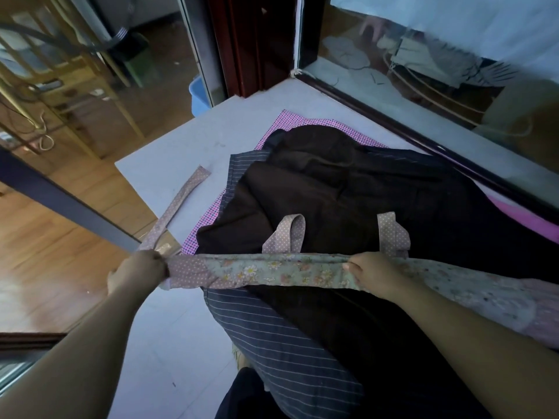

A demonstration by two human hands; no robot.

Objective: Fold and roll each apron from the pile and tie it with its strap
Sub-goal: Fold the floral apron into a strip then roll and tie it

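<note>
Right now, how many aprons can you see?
4: floral apron gripped by left hand and right hand; brown apron atop the rest; striped apron beneath; pink checked apron lowest. More may be hidden.

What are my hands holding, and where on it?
Both hold the folded floral apron: the left hand grips its dotted left end, the right hand grips the band further along.
</note>
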